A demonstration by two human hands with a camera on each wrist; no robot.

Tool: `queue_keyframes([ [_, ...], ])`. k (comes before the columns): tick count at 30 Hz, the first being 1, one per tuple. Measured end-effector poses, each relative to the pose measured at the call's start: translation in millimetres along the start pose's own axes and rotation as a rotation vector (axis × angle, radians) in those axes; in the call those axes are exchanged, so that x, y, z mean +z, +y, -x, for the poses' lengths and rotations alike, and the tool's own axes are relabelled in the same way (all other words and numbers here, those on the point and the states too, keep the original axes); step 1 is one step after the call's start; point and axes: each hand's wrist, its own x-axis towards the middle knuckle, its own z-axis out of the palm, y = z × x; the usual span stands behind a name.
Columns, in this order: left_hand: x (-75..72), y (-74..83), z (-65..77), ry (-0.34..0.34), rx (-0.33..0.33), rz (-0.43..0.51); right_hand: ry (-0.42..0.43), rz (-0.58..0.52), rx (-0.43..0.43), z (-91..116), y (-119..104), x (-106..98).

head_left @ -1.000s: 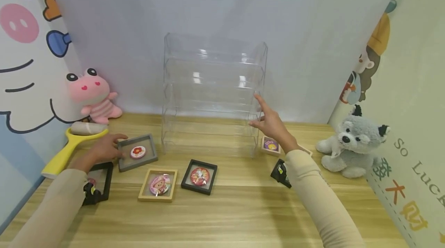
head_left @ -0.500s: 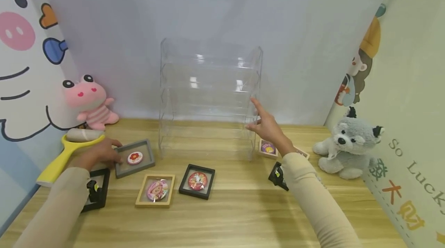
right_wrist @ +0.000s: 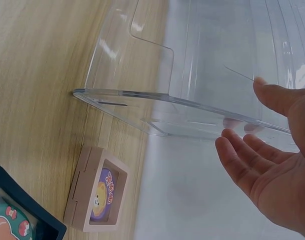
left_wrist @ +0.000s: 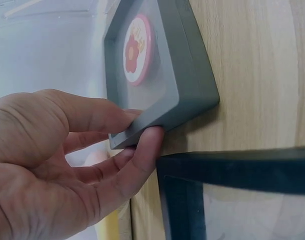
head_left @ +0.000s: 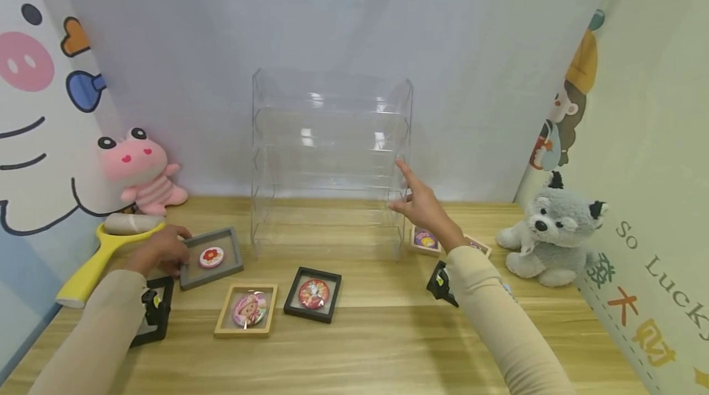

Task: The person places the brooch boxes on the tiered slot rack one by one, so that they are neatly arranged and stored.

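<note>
My left hand (head_left: pixel 163 249) pinches the near-left edge of a grey display frame (left_wrist: pixel 185 65), thumb on the front rim and fingers underneath. A white round badge with a red flower (head_left: pixel 212 257) shows inside that frame. A clear acrylic tiered rack (head_left: pixel 327 232) stands upright at the back middle. At its right side panel is my right hand (head_left: pixel 423 203), the thumb on one side of the panel and the fairly straight fingers on the other. In the right wrist view, a small gap shows between the fingertips (right_wrist: pixel 227 145) and the panel.
In front lie a wood-coloured frame (head_left: pixel 218 321) and a black frame (head_left: pixel 332 299). Another black frame (head_left: pixel 166 315) is partly under the left sleeve. A small frame (head_left: pixel 425 251) sits right of the rack. Around are a yellow-handled roller (head_left: pixel 83 275), a pink plush (head_left: pixel 135 161) and a grey plush dog (head_left: pixel 548 241).
The head view has shifted, so everything sits slightly lower in it. My left hand has closed further over the grey frame's edge. The right hand stays by the rack's side panel.
</note>
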Motion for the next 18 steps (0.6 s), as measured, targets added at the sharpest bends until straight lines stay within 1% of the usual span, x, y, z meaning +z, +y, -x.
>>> queue_keyframes([
  [2,0.1,2.1,2.4,0.037,0.011,-0.017,0.000,0.000,-0.003,0,1,1],
  [7,-3.3,4.1,8.2,0.153,0.124,-0.148,0.003,0.006,-0.009,-1,2,1],
  [9,-5.3,3.2,10.0,0.179,0.167,-0.169,0.005,0.005,-0.009,-1,2,1],
  [11,-7.4,1.6,11.6,0.186,0.188,-0.153,0.005,0.003,-0.010,0,2,1],
  [14,-10.4,-1.1,14.5,0.186,0.194,-0.088,0.005,0.002,-0.011,0,1,1],
  [16,-13.2,-1.3,18.8,0.192,0.197,-0.075,0.005,0.001,-0.013,1,0,1],
  [18,-16.4,-1.0,22.6,0.208,0.206,-0.084,0.006,-0.004,-0.013,2,-1,1],
])
